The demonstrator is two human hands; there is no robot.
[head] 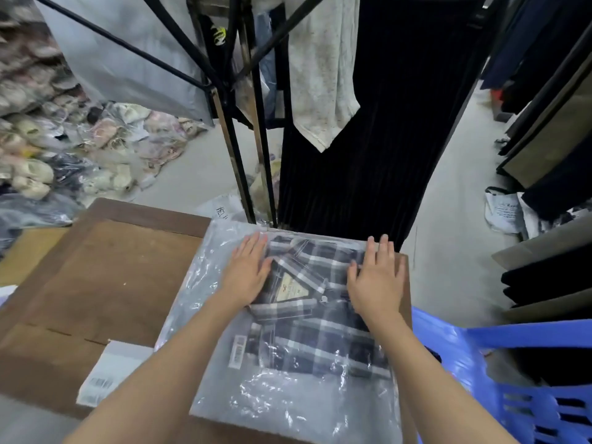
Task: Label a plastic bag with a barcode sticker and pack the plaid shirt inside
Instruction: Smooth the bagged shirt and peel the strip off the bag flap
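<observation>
Brown wooden desk (105, 270) carries a white sheet of barcode labels (105, 376) at your left forearm. Your left hand (245, 272) lies flat, fingers spread, on the clear crinkled plastic bag (288, 395). White barcode sticker (237, 351) sits on the bag's left side. Folded navy-and-white plaid shirt (320, 328) is inside the bag. Your right hand (378, 280) presses flat too, fingers spread. Blue plastic basket (528, 379) stands just right of the desk.
</observation>
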